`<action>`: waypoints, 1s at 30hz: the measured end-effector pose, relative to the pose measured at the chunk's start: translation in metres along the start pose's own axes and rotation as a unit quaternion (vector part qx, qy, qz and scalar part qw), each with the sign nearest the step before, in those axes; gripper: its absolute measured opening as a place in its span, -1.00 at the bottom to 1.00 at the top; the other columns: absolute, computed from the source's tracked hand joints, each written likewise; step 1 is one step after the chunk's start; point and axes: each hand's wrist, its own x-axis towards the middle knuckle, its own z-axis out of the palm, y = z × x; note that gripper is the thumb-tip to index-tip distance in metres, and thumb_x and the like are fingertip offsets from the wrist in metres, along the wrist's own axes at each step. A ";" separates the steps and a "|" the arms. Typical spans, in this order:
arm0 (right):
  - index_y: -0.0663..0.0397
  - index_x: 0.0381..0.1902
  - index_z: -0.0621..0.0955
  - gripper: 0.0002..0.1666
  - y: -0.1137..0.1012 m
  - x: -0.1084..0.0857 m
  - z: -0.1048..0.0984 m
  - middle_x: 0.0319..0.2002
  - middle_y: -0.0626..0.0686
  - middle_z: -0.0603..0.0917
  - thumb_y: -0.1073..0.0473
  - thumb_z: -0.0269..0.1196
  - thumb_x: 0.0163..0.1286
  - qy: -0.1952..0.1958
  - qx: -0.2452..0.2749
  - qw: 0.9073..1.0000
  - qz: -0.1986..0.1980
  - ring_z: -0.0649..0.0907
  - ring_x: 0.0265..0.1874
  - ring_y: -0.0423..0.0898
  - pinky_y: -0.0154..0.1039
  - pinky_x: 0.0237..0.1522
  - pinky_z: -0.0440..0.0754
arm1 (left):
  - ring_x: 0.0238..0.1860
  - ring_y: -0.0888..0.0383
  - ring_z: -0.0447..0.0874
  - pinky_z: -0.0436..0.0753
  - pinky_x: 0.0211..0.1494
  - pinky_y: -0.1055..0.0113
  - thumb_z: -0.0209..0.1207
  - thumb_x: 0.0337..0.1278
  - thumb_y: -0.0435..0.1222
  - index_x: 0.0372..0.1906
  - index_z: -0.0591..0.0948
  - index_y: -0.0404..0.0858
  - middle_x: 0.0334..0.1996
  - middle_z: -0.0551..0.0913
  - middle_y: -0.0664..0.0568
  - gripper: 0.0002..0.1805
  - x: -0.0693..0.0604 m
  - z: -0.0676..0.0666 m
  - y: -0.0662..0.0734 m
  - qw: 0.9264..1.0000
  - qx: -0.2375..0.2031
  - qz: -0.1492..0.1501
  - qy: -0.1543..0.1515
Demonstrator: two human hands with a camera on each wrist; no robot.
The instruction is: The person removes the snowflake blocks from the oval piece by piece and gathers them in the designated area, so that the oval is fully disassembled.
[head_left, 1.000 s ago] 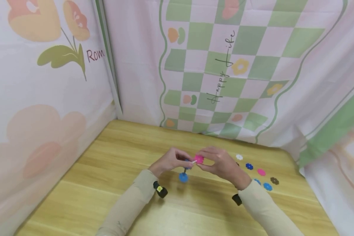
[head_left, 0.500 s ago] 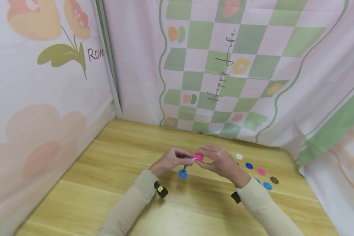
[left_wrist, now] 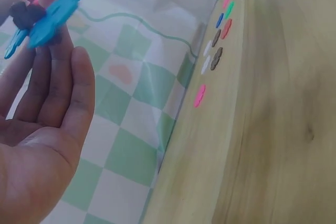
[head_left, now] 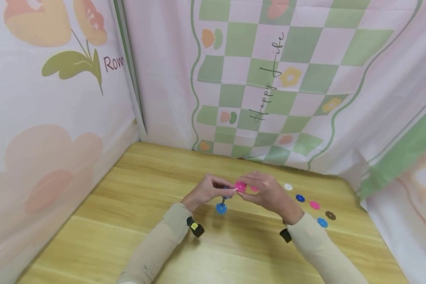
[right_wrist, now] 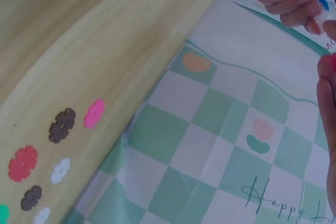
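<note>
My left hand (head_left: 206,191) holds a small cluster of joined flower-shaped plastic pieces above the table. From it hangs a light blue flower piece (head_left: 221,208); in the left wrist view a dark brown flower piece (left_wrist: 26,15) sits against another face of a blue piece (left_wrist: 60,14). A thin white piece (head_left: 236,189) sticks out at the left fingertips. Between thumb and fingers, my right hand (head_left: 268,194) pinches a bright pink flower piece (head_left: 240,186) against that white edge. Whether the two interlock cannot be made out. The fingers partly cover the cluster.
On the wooden table (head_left: 156,173) lie several loose flower pieces to the right, among them a white one (head_left: 288,187), a dark blue one (head_left: 299,198), a brown one (head_left: 330,215) and a red one (right_wrist: 23,163). A checkered curtain (head_left: 241,98) hangs behind the table.
Both hands have risen slightly in the view and stay together. The pink piece has been turned and brought closer to the white piece; the hanging blue piece has shifted upward.
</note>
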 end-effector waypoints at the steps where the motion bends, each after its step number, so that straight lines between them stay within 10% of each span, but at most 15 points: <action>1: 0.20 -0.15 0.81 -0.59 0.000 0.000 0.000 -0.21 0.08 0.88 0.39 0.64 -0.02 0.000 0.004 1.000 -0.002 0.85 -0.28 -0.06 -0.33 -0.19 0.83 | -0.21 0.20 0.84 0.82 0.06 0.24 0.41 0.30 -0.26 0.05 0.76 -0.39 -0.14 0.87 -0.13 -0.66 0.000 0.000 0.000 1.000 -0.001 -0.001 -0.001; 15: 0.24 -0.17 0.80 -0.56 -0.003 0.000 -0.001 -0.23 0.11 0.87 0.40 0.66 -0.08 -0.010 -0.023 0.999 -0.021 0.85 -0.30 -0.04 -0.28 -0.22 0.84 | -0.20 0.21 0.83 0.81 0.07 0.25 0.41 0.31 -0.25 0.04 0.77 -0.38 -0.17 0.88 -0.09 -0.67 -0.001 0.000 0.000 1.000 -0.006 -0.007 -0.011; 24: 0.24 -0.16 0.82 -0.64 0.027 -0.019 -0.042 -0.24 0.16 0.88 0.32 0.59 0.02 0.080 -0.021 0.996 0.022 0.84 -0.39 0.00 -0.51 -0.09 0.75 | -0.13 0.19 0.81 0.74 0.20 0.26 0.43 0.29 -0.23 0.10 0.74 -0.43 -0.10 0.86 -0.04 -0.59 -0.017 -0.017 -0.012 0.999 0.003 -0.047 0.021; 30: 0.11 -0.04 0.82 -0.54 0.048 -0.055 -0.080 -0.15 0.11 0.87 0.29 0.63 0.03 0.013 -0.077 0.980 0.184 0.82 -0.25 0.05 -0.61 0.03 0.63 | -0.09 0.16 0.81 0.75 0.21 0.23 0.48 0.24 -0.16 0.04 0.80 -0.24 -0.09 0.86 0.01 -0.65 -0.016 -0.019 -0.010 0.998 0.014 -0.051 0.026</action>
